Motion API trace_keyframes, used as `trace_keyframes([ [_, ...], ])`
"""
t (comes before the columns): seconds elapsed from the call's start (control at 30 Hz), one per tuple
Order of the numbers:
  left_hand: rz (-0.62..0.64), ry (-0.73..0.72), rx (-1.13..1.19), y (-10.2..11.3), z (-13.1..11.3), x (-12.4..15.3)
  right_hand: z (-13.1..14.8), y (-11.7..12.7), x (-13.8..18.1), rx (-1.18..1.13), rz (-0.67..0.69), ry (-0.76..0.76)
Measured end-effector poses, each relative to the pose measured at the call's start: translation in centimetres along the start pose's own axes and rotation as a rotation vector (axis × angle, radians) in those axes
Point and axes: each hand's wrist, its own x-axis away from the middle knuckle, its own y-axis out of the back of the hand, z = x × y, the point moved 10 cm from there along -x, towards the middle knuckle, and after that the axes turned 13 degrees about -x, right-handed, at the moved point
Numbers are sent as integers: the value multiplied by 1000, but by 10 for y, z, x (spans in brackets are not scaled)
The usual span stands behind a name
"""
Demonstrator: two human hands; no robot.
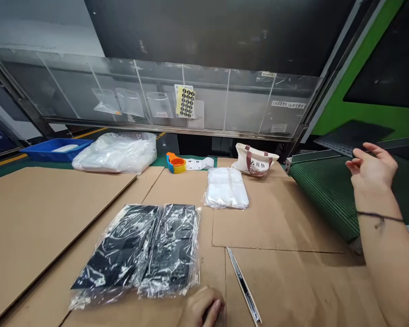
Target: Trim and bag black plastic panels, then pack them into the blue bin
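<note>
At the right, my right hand point(375, 165) is raised over the conveyor, pinching the near edge of a thin flat black panel point(357, 134). A row of small slots or ridges runs along that panel's edge. At the bottom middle, my left hand point(202, 306) rests on the cardboard as a loose fist, and nothing shows in it. Just above and left of this hand lie two clear plastic bags with flat black parts, a left one point(122, 245) and a right one point(172, 247), side by side and touching. A slim utility knife point(243, 286) lies to the right of my left hand.
A green ribbed conveyor belt point(323, 195) borders the table at right. Toward the back are a bundle of white bags point(226, 187), a small cloth bag point(255, 160), a tape dispenser point(176, 163), a plastic-wrapped heap point(116, 152) and a blue tray point(56, 152). Cardboard sheets point(47, 213) cover the left.
</note>
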Motion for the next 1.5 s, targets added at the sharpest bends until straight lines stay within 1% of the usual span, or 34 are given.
trace_keyframes([
  [0.07, 19, 151, 190, -2, 4, 5, 0, -8, 59, -32, 97, -64],
  [0.1, 15, 217, 331, -3, 4, 7, -3, -13, 95, -87, 191, -120],
  [0.17, -33, 285, 664, -3, -3, 6, -21, -17, 176, -129, 378, -309],
  [0.23, -132, 315, 948, 4, -13, 0, -45, -10, 257, -48, 556, -526],
  [0.27, -193, 363, 1043, 9, -15, -3, -55, -4, 293, -8, 634, -630],
  [0.33, -320, 504, 1153, 18, -13, -5, -68, 8, 351, 18, 785, -811],
  [0.37, -367, 566, 1188, 22, -13, -6, -70, 14, 370, 18, 844, -878],
  [0.4, -398, 615, 1215, 26, -13, -6, -69, 18, 382, 17, 892, -921],
  [0.43, -410, 646, 1242, 27, -14, -7, -66, 21, 388, 19, 939, -940],
  [0.47, -401, 660, 1271, 27, -15, -8, -63, 23, 388, 30, 977, -922],
  [0.5, -372, 664, 1303, 25, -16, -9, -60, 24, 384, 63, 1010, -872],
  [0.57, -287, 663, 1376, 14, -20, -10, -59, 23, 372, 212, 1065, -683],
  [0.63, -214, 693, 1441, -2, -21, -6, -64, 20, 365, 468, 1095, -415],
  [0.7, -177, 728, 1487, -17, -20, -1, -76, 14, 373, 763, 1144, -180],
  [0.73, -163, 735, 1502, -24, -18, 1, -84, 11, 381, 885, 1180, -105],
  [0.77, -143, 736, 1515, -31, -16, 3, -92, 8, 390, 971, 1214, -64],
  [0.8, -121, 731, 1528, -37, -14, 4, -100, 7, 397, 1011, 1240, -62],
  [0.87, -63, 702, 1561, -49, -8, 3, -111, 5, 402, 983, 1254, -116],
  [0.93, -8, 640, 1603, -58, -3, -1, -117, 7, 394, 915, 1234, -180],
  [1.0, 26, 579, 1636, -64, 3, -4, -120, 11, 379, 878, 1216, -220],
  [1.07, 37, 561, 1648, -69, 8, -4, -117, 15, 362, 786, 1176, -280],
  [1.13, 45, 564, 1650, -72, 10, -2, -108, 17, 350, 632, 1114, -385],
  [1.2, 49, 567, 1647, -73, 11, -1, -94, 13, 345, 493, 1084, -481],
  [1.23, 51, 570, 1645, -72, 11, 0, -86, 9, 346, 448, 1097, -504],
  [1.33, 61, 581, 1634, -72, 10, 2, -60, -12, 352, 356, 1185, -483],
  [1.4, 62, 588, 1627, -72, 10, 3, -48, -26, 355, 335, 1240, -427],
  [1.5, 57, 603, 1618, -74, 10, 4, -39, -42, 355, 371, 1293, -301],
])
